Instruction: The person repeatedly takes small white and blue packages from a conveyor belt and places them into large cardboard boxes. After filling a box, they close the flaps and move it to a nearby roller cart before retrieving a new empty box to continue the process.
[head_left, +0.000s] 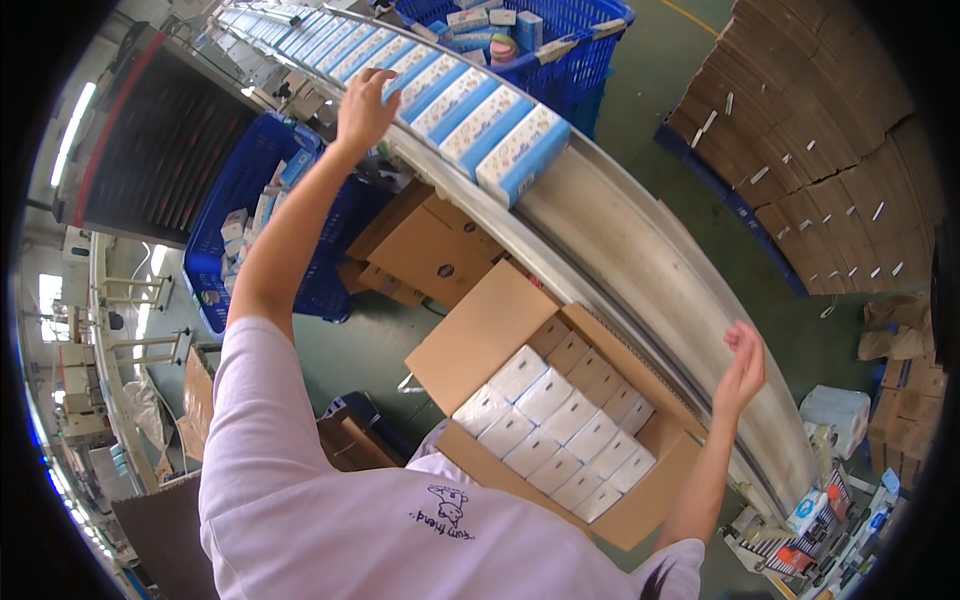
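Nearest: wearer's pale lilac shirt point(400, 510), small dark print on it. Just ahead of it, an open brown carton point(485, 335), flaps spread outward. Inside: white packs point(565, 425) in tight rows, each with a small dark mark on the face that shows. They take up the near part; browner-looking faces sit deeper, toward the conveyor side, partly in shade.

Right hand point(742, 375): out past the carton's right side, in front of the belt in this view. Grip loosely open, fingers bent, empty. Touching the belt or above it, can't tell.

Curved conveyor point(640, 270) runs behind the carton, bare stretch in the middle. More brown boxes point(440, 250) low on its near side, left of the carton.

Blue-and-white packs point(455, 100) sit on the belt in one line, side by side, running up to the far left. Left hand point(366, 108) is at the near edge of that line, arm stretched out. Grip part-wide, thumb apart from fingers; can't tell if it has a pack.

Left of the conveyor: blue basket point(322, 265) with loose packs. Beyond the belt: second blue basket point(600, 60), also loaded, and a tall cardboard stack point(820, 130) on a blue pallet point(735, 212).
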